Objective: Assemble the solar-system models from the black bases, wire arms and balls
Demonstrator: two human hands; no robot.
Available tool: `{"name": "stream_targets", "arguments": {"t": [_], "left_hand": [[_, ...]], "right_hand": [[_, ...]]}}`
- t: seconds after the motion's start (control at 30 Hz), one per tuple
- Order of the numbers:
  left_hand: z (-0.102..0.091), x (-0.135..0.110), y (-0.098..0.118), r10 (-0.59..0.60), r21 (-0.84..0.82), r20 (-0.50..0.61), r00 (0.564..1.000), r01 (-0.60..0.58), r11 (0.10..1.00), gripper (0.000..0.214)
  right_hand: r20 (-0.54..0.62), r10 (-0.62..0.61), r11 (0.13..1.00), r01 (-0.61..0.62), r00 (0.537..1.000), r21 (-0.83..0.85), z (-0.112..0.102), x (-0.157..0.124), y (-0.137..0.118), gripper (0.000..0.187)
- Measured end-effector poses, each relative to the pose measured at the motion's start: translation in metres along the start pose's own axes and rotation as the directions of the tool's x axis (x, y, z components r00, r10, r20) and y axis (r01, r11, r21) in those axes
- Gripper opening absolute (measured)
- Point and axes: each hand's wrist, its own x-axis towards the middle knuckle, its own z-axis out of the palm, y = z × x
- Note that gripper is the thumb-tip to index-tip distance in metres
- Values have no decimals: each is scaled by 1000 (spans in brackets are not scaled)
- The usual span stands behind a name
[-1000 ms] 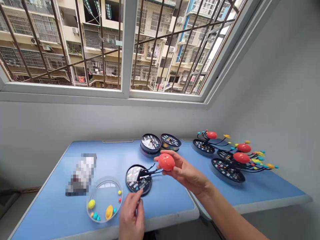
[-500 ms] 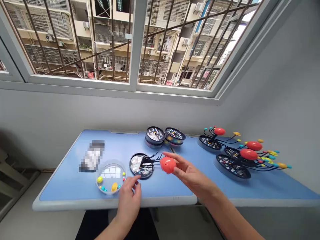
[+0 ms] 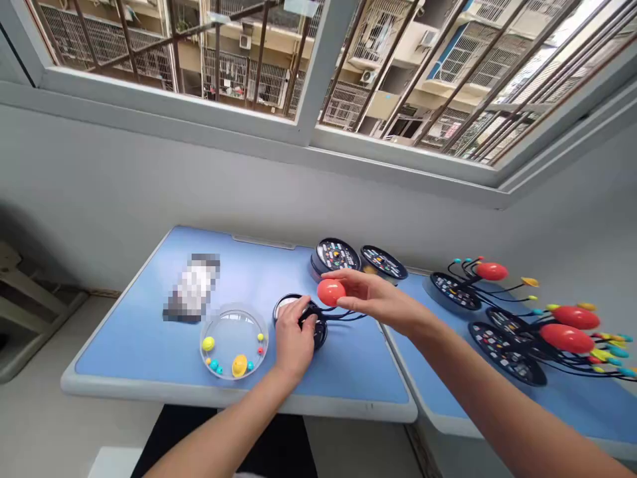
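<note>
Lighting: bright, diffuse daylight from the window (image 3: 318, 66), burnt out to glare at upper right. Shadows: soft, beside the left hand (image 3: 293, 338) and low on the wall (image 3: 60, 199). Distortion: wide-angle bowing toward the edges. Blur: one pixelated patch (image 3: 192, 287) on the table (image 3: 124, 352).

Right hand (image 3: 375, 299) holds red ball (image 3: 331, 292) (glossy); left hand (image 3: 294, 338) on black disc (image 3: 319, 335).

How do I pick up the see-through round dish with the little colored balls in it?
Best to pinch its rim, I think. The clear round dish lies flat on the blue table, so its thin edge is the easiest part to hold. Come from the near side, the side closest to you. Keep it level, because the small balls might roll.
</note>
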Motion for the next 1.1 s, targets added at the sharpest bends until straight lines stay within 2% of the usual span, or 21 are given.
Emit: {"name": "stream_targets", "arguments": {"t": [0.1, 0.2, 0.47, 0.87, 0.97, 1.1], "left_hand": [[1, 2, -3, 0, -21, 22, 1000, 0, 1000, 30], [2, 3, -7, -14, -38, 21, 1000, 15, 999, 28], [3, 4, -13, 17, -43, 29, 999, -15, 999, 29], [6, 4, -14, 48, -11, 26, 999, -48, 999, 26], [6, 4, -15, 54, -8, 32, 998, -53, 999, 25], [7, 5, -15, 54, -7, 34, 998, -54, 999, 24]], "right_hand": [[39, 67, 993, -71, 997, 96, -3, 5, 4, 51], [38, 108, 992, -110, 993, 59, -3, 8, 9, 49], [-2, -13, 979, 12, 1000, -204, 5, 9, 10, 40], [-25, -99, 923, 82, 995, -376, 12, 7, 3, 29], [-28, -94, 914, 75, 995, -398, 13, 8, 2, 28], [-11, -13, 940, 8, 1000, -340, 9, 12, 5, 33]]}}
